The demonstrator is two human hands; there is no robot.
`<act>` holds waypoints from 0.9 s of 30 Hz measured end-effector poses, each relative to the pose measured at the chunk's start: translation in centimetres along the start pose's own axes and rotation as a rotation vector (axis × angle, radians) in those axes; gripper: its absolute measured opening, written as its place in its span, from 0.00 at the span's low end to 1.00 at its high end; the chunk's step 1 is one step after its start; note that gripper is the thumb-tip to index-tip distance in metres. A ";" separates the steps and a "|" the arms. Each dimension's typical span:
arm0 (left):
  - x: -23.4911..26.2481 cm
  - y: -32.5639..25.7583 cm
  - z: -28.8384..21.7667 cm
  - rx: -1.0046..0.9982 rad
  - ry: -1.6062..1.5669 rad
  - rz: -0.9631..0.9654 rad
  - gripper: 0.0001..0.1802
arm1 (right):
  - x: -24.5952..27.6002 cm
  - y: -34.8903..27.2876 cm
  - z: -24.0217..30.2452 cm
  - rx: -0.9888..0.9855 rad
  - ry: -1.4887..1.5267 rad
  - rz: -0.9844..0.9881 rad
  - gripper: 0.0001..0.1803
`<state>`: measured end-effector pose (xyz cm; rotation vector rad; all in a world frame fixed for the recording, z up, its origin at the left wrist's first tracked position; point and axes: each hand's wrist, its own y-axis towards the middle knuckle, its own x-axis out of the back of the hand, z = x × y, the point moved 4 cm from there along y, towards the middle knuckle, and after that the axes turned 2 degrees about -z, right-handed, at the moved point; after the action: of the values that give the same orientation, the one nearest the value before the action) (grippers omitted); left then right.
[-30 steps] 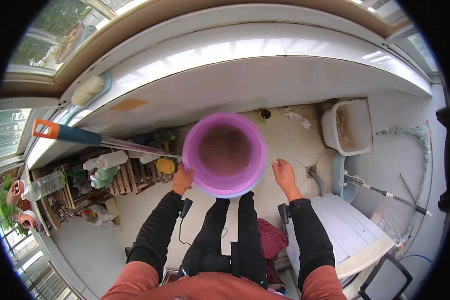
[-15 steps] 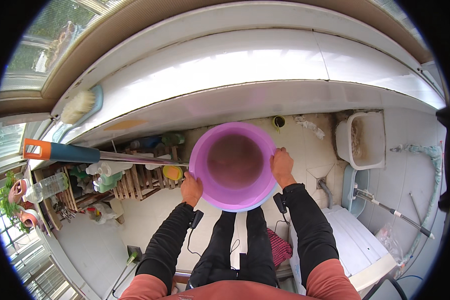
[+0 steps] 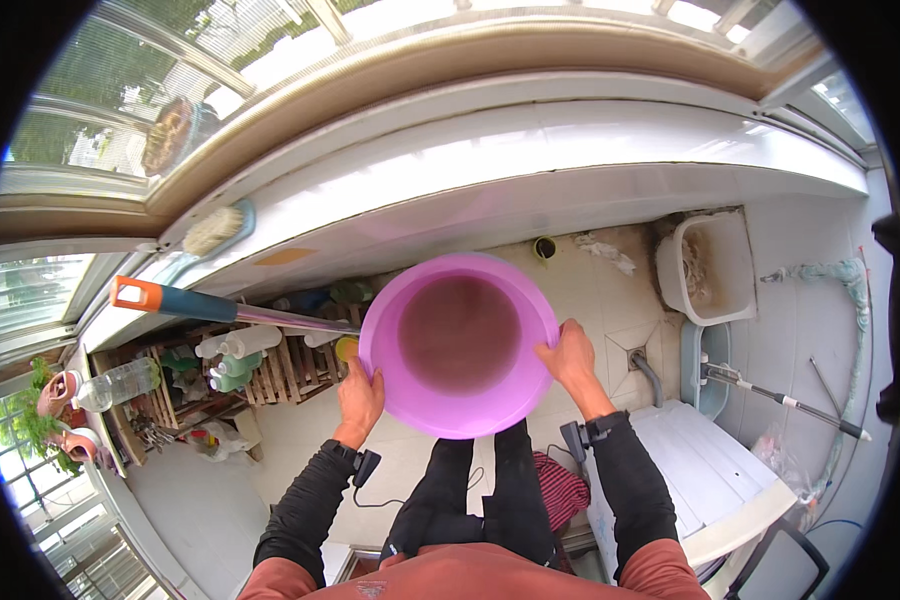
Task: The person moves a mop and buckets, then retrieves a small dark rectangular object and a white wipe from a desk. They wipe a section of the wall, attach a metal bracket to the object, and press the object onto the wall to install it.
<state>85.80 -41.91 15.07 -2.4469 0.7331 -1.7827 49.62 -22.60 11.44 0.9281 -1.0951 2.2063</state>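
Note:
Between my hands hangs a round purple basin (image 3: 458,414) with murky brownish water (image 3: 458,335) in its bottom. My left hand (image 3: 359,400) is closed on its left rim, thumb toward the inside. On the right rim, my right hand (image 3: 570,360) grips in the same way. The basin is above the floor, in front of my legs, and hides the tiles beneath it. Just beyond its left rim, a long pole with a blue and orange handle (image 3: 185,303) slants out; its far end is behind the basin.
A wooden slatted rack (image 3: 288,365) with several bottles stands left. At the right are a dirty white tub (image 3: 715,265), a drain with a grey hose (image 3: 648,372) and a white washing machine lid (image 3: 685,460). A brush (image 3: 213,230) lies on the white ledge (image 3: 530,140).
The basin appears larger and closer to me, still in both hands. A bluish edge seen below it earlier no longer shows. The view has shifted, showing more of the window.

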 end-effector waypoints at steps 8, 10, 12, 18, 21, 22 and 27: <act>7.4 -1.2 -10.2 -0.320 0.062 0.121 0.19 | 7.6 -12.8 -6.3 -0.287 0.713 0.244 0.24; 7.6 -1.1 -14.3 -0.426 0.087 0.155 0.18 | 9.4 -16.4 -8.9 -0.389 0.805 0.252 0.23; 7.3 -1.1 -18.8 -0.514 0.040 0.181 0.18 | 10.7 -19.3 -11.6 -0.429 0.890 0.178 0.23; 5.1 -2.5 -27.1 -0.615 -0.146 0.362 0.28 | 12.8 -24.1 -20.3 -0.550 1.195 -0.100 0.21; 3.6 -3.9 -26.1 -0.575 -0.193 0.392 0.30 | 13.3 -23.5 -24.8 -0.610 1.394 -0.211 0.18; 2.8 -4.4 -25.1 -0.556 -0.140 0.414 0.29 | 13.4 -23.1 -26.5 -0.648 1.391 -0.251 0.18; -1.1 -9.0 -16.7 -0.420 0.123 0.517 0.24 | 14.6 -18.1 -35.1 -0.779 1.443 -0.318 0.18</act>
<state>73.61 -29.36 22.50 -2.0648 1.7163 -1.7018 40.41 18.23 15.65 -0.7260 -0.7723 1.3311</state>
